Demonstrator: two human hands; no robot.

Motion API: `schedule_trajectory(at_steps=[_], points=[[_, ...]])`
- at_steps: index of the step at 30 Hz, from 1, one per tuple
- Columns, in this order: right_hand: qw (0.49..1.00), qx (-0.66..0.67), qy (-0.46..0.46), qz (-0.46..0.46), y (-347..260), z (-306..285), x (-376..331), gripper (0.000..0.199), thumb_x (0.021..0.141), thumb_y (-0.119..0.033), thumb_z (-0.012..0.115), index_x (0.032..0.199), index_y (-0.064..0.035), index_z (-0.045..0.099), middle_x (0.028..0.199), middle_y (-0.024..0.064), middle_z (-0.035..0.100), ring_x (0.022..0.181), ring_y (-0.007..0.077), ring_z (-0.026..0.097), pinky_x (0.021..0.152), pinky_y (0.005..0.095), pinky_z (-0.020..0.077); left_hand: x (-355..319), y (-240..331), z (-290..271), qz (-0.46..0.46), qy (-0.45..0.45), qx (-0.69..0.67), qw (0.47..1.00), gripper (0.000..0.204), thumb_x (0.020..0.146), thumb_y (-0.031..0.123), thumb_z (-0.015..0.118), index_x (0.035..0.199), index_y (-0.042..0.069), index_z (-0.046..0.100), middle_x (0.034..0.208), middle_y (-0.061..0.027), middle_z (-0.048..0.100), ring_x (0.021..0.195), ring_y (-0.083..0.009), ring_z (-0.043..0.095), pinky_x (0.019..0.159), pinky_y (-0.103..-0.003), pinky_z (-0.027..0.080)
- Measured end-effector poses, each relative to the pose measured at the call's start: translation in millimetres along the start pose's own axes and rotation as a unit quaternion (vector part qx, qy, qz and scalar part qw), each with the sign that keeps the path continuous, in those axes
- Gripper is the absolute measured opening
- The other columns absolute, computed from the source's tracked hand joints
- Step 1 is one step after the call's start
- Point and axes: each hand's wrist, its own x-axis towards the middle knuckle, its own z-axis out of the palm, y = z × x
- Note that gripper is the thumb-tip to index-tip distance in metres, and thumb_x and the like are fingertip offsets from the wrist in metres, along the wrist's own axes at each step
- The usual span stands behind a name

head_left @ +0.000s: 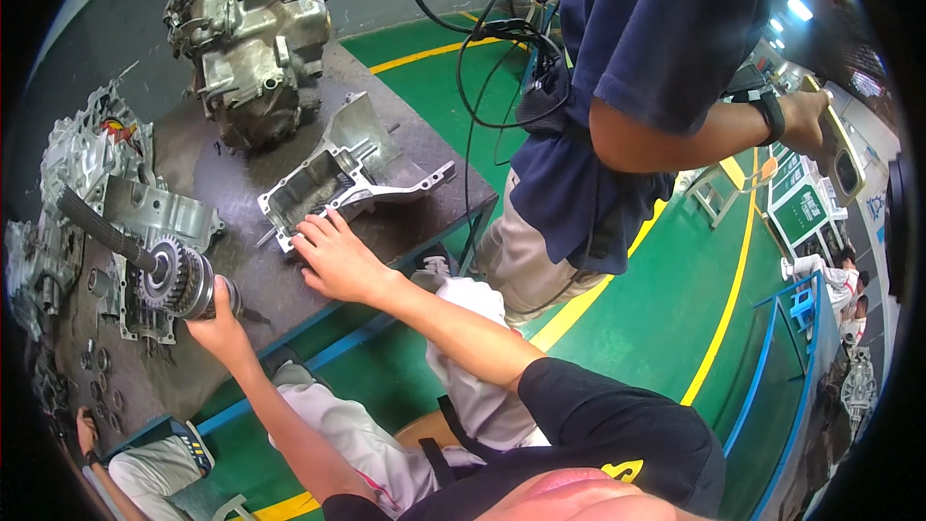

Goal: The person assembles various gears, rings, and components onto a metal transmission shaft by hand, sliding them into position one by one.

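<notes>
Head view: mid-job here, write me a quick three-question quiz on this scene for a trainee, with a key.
1. Pick one. What does the left hand hold?
a) a hammer
b) a shaft with gears
c) a cloth

2. True or false: the right hand rests on the tall, upright metal housing at the far end of the table.

3. Fill in: the floor beside the table is ____ with yellow lines.

Key: 1 b; 2 false, it is at the edge of the open casing; 3 green.

The gear shaft (pixel 166 275) slants — the casing (pixel 355 174) lies open
</notes>
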Motion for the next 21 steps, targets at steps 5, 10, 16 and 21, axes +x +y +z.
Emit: schedule_trajectory(at_steps=[5, 10, 16, 21], points=[[1.000, -0.007, -0.004, 0.002, -0.6, -2.6, -0.8, 0.050, 0.080, -0.023, 0.072, 0.122, 0.0014, 0.060, 0.129, 0.0210, 0.056, 0.133, 0.0380, 0.046, 0.119, 0.0572, 0.0273, -2.4, 2.7, 2.9, 0.001, 0.006, -0.007, 1.000, 0.040, 0.090, 0.011, 0.078, 0.122, -0.008, 0.062, 0.120, -0.0127, 0.068, 0.104, -0.0190, 0.065, 0.097, -0.035, 0.049], [0.999, -0.008, -0.034, 0.012, -6.0, -8.1, -1.3, 0.052, 0.083, -0.023, 0.072, 0.125, 0.0022, 0.058, 0.132, 0.0211, 0.054, 0.134, 0.0384, 0.045, 0.118, 0.0568, 0.0286, -3.7, 0.2, -1.8, 0.000, 0.012, -0.014, 1.000, 0.039, 0.091, 0.011, 0.078, 0.121, -0.009, 0.062, 0.118, -0.0128, 0.069, 0.103, -0.0193, 0.066, 0.096, -0.035, 0.050], [0.999, -0.030, -0.015, -0.010, -2.3, 2.2, -0.4, 0.050, 0.078, -0.025, 0.074, 0.117, 0.0023, 0.060, 0.122, 0.0215, 0.058, 0.125, 0.0373, 0.051, 0.109, 0.0542, 0.0361, -4.1, -3.1, -6.9, -0.007, 0.016, 0.010, 1.000, 0.037, 0.087, 0.010, 0.082, 0.115, -0.008, 0.068, 0.114, -0.0132, 0.073, 0.098, -0.0191, 0.068, 0.094, -0.036, 0.052], [0.999, -0.033, -0.032, -0.004, 4.7, -14.8, 5.7, 0.052, 0.081, -0.025, 0.075, 0.123, 0.0023, 0.060, 0.128, 0.0228, 0.057, 0.127, 0.0390, 0.051, 0.112, 0.0542, 0.0342, -4.9, 15.5, 13.7, -0.001, 0.019, -0.052, 0.998, 0.040, 0.084, 0.009, 0.084, 0.116, -0.007, 0.066, 0.115, -0.0103, 0.071, 0.102, -0.0153, 0.066, 0.094, -0.033, 0.050]])
